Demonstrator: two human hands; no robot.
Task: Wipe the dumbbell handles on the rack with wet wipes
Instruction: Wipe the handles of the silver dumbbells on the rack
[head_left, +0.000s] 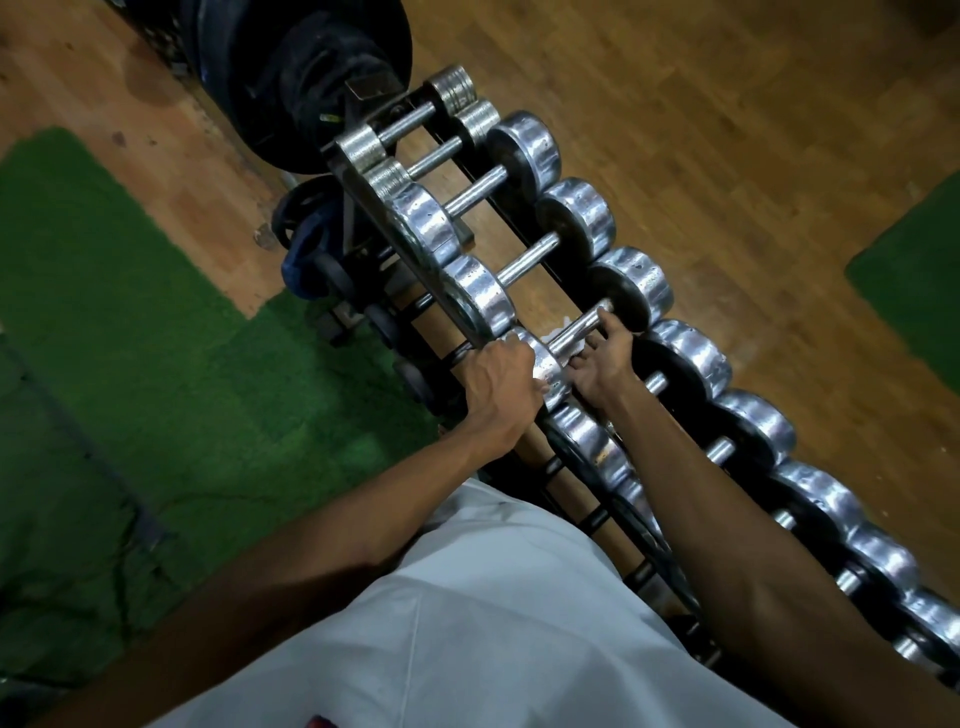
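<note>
The right hand (602, 358) wraps its fingers (605, 317) and a white wet wipe (563, 328) around one dumbbell handle (576, 330) midway along the rack (395, 228) while the left hand (501, 379) grips that dumbbell's near head, so I judge the job partway, with neighbouring handles showing no sign either way.

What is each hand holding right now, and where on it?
The left hand grips the near chrome head of one dumbbell. The right hand wraps a white wipe around that dumbbell's handle, its grip toward the far end.
</note>
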